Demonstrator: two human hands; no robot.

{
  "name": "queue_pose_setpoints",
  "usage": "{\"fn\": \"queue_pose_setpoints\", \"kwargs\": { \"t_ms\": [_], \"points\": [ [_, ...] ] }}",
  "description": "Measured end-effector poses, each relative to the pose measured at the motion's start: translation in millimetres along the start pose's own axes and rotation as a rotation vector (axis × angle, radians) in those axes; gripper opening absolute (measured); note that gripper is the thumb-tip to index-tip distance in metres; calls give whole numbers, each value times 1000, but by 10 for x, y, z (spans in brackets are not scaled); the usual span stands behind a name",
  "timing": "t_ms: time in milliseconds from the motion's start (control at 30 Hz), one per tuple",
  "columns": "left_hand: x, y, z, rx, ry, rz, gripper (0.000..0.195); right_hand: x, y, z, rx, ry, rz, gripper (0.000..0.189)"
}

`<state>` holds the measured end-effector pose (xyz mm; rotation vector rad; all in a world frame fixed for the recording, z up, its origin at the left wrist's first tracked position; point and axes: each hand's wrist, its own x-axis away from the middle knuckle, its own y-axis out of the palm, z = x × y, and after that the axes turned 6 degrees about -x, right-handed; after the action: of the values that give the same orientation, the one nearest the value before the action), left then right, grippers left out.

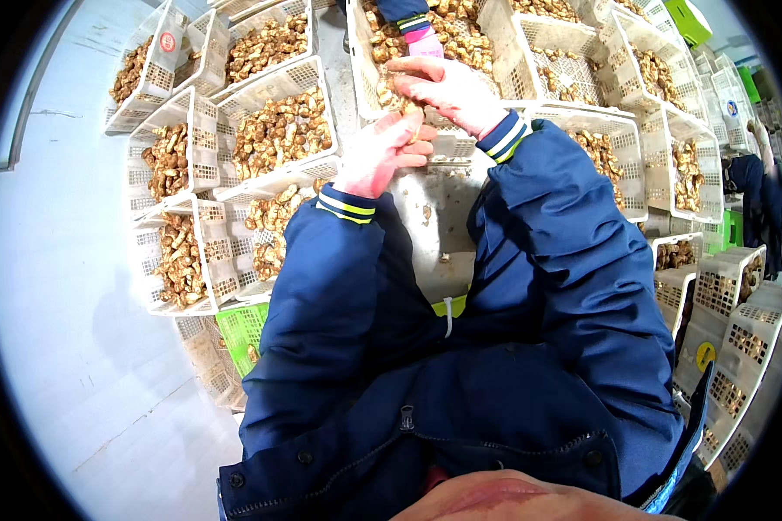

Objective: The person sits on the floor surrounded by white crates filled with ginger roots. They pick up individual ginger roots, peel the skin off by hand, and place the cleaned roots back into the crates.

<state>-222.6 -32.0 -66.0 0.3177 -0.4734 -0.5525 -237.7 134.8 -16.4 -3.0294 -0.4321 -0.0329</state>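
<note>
My left hand [381, 155] is raised at the near end of a white plastic crate [360, 71]. Its fingers are closed on a small brownish mushroom [415, 122], partly hidden by the fingers. Just above and to the right, my right hand [457, 91] is over the same crate with its fingers apart and nothing plainly held in them. Brown-and-cream mushrooms [463, 39] fill much of this crate, some beneath my right fingers. Strong glare washes out detail on both hands.
Another person's pink-gloved hand [425, 44] reaches into the same crate from the far side. Perforated crates of mushrooms stand left [280, 133] and right [603, 153]. A green crate [244, 332] is by my left elbow. Grey floor with debris [443, 215] shows between my knees.
</note>
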Motion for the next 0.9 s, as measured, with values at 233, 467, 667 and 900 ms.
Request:
{"fn": "queue_pose_setpoints", "kwargs": {
  "t_ms": [233, 467, 667, 900],
  "points": [
    [-9, 75, -61, -285, 44, 145, 20, -107, 24, 356, -31, -86, 83, 38],
    [31, 42, 46, -184, 11, -58, 35, -127, -75, 362, -80, -147, -5, 39],
    [-26, 102, -29, -276, 44, 46, 34, -105, -55, 259, 132, -59, 196, 38],
    [-39, 135, -82, -350, 98, 206, 29, -114, -57, 286, 330, -30, 220, 38]
  ]
}}
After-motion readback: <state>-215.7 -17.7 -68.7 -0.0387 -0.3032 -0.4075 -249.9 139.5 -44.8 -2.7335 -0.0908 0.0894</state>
